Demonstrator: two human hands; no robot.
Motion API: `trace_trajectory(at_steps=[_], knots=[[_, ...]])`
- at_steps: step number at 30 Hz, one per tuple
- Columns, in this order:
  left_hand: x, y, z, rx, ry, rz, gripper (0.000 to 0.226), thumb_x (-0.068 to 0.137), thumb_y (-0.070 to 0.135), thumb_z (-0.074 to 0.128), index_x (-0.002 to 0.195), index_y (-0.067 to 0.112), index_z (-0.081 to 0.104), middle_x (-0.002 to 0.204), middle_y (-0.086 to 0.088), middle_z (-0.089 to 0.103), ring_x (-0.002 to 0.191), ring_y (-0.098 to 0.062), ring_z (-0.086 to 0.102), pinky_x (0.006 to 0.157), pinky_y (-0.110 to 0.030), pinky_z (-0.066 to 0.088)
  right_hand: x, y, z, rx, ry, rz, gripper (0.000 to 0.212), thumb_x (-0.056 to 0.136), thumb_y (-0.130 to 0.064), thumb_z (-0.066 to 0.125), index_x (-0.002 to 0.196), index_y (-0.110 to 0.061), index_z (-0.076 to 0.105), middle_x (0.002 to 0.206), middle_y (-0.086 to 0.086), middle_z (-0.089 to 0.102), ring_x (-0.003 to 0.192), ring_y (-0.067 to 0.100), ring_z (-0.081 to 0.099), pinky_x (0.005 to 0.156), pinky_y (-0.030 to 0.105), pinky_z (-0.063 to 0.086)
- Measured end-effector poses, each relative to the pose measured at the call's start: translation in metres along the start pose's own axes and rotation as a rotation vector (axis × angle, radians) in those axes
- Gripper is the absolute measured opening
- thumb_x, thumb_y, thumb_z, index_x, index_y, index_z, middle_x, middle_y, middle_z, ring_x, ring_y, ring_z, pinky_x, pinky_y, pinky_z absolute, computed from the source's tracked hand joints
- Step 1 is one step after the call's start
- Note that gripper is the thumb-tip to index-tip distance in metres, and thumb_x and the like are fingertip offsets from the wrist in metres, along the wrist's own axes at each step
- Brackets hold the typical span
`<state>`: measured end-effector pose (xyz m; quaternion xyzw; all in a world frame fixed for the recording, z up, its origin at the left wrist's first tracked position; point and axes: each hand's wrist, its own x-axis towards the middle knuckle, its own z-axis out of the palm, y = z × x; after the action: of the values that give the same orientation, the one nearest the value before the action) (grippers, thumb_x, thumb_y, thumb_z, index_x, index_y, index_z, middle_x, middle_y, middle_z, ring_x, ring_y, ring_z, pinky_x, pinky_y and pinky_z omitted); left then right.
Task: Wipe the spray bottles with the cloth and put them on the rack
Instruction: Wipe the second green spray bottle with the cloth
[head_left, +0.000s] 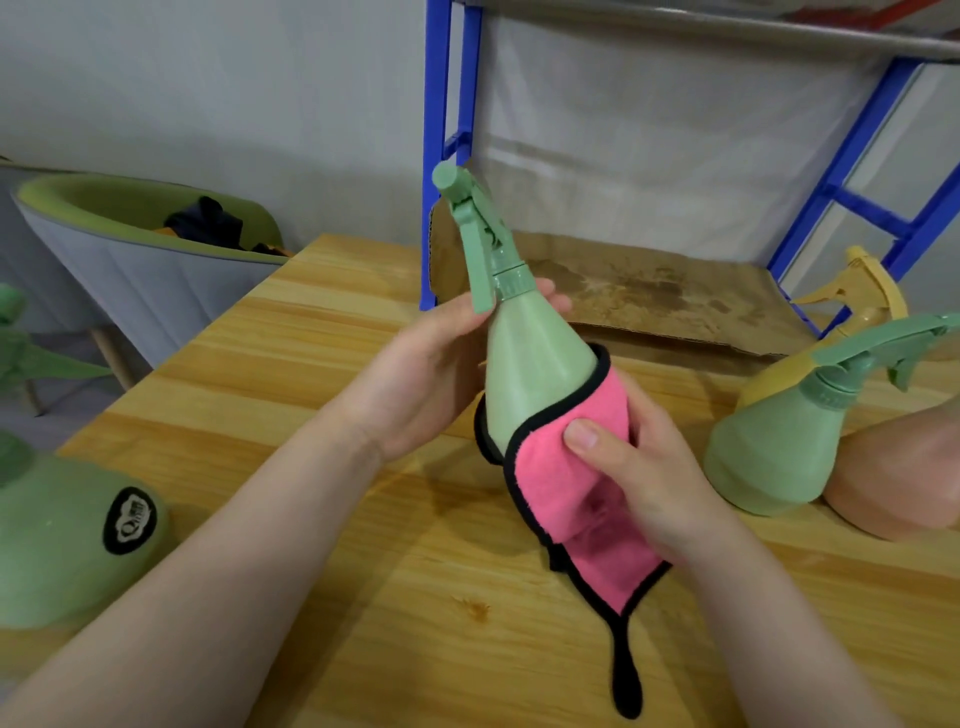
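Note:
A green spray bottle (530, 358) is held tilted above the wooden table (322, 374), nozzle pointing up and away. My left hand (441, 374) grips its neck and shoulder. My right hand (639, 467) presses a pink cloth with black trim (576, 499) around the bottle's lower body; the base is hidden by the cloth. The cloth's black loop hangs down toward the table. The blue rack (447, 130) stands behind the table, its low shelf covered with stained cardboard (649, 296).
Another green spray bottle (774, 441) lies on its side at right, with a yellow one (857, 301) and a peach one (898, 478) beside it. A green bottle with a black label (67, 535) lies at the left edge. A grey-green chair (130, 260) stands at the back left.

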<state>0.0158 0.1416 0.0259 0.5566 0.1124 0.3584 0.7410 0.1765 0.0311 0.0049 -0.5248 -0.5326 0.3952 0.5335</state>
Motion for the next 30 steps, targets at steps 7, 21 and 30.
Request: trace_trajectory(at_steps=[7,21,30], knots=[[-0.004,-0.004,0.016,-0.050,0.030,0.158,0.036,0.093,0.036,0.047,0.116,0.013,0.062,0.125,-0.007,0.066,0.122,-0.020,0.059,0.100,-0.033,0.049,-0.003,-0.001,0.008,-0.051,-0.022,-0.056,0.073,0.060,-0.052,0.077,0.127,-0.035,0.052,0.116,-0.020,0.069,0.107,0.002,0.066,0.082,0.016,0.052],[-0.006,-0.030,0.038,0.213,-0.011,0.204,0.031,0.089,0.001,0.057,0.120,0.000,0.057,0.121,-0.011,0.064,0.112,-0.014,0.061,0.097,-0.028,0.048,-0.004,-0.011,0.026,-0.645,0.428,-0.276,0.039,0.079,-0.052,0.056,0.112,-0.033,0.060,0.103,-0.016,0.065,0.099,0.006,0.063,0.079,0.038,0.054],[-0.006,-0.012,0.035,-0.036,0.173,0.253,0.029,0.093,0.021,0.048,0.116,0.010,0.061,0.124,0.000,0.067,0.113,-0.010,0.062,0.092,-0.024,0.050,-0.006,0.005,0.022,-0.603,0.381,-0.367,0.080,0.075,-0.056,0.071,0.142,-0.021,0.042,0.129,-0.019,0.050,0.121,-0.009,0.046,0.098,0.004,0.032]])
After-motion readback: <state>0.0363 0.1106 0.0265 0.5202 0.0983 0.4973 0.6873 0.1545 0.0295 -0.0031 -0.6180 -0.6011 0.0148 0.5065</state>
